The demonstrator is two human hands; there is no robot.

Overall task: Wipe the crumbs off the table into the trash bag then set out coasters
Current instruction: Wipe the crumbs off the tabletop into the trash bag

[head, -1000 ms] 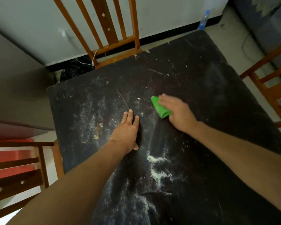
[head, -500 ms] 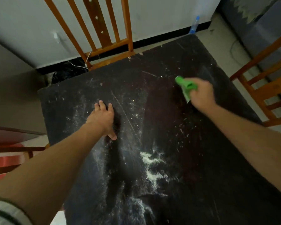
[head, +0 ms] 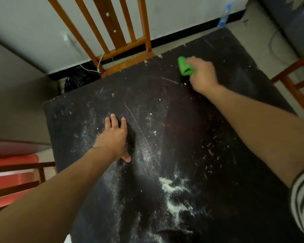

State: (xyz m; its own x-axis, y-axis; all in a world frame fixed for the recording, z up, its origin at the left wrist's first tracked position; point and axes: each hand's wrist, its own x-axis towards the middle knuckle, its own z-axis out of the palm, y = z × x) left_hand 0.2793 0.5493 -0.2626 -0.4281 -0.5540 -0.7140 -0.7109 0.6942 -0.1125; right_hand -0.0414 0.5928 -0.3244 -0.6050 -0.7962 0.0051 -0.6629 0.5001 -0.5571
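The black table [head: 235, 155] is dusted with white powder and small crumbs; a thick patch of powder [head: 174, 195] lies near its front. My right hand [head: 203, 74] grips a folded green cloth [head: 184, 66] and presses it on the table close to the far edge. My left hand [head: 115, 137] lies flat on the tabletop at the left, fingers spread, holding nothing. A black trash bag [head: 77, 79] sits on the floor beyond the table's far left corner. No coasters are in view.
A wooden chair [head: 112, 32] stands against the table's far edge. Another wooden chair [head: 298, 79] is at the right, and a chair with a red seat [head: 12, 174] at the left. A plastic bottle [head: 224, 16] stands by the wall.
My right hand has carried the green cloth from the table's middle away to the far edge. My left hand has slid a little to the left and stays flat.
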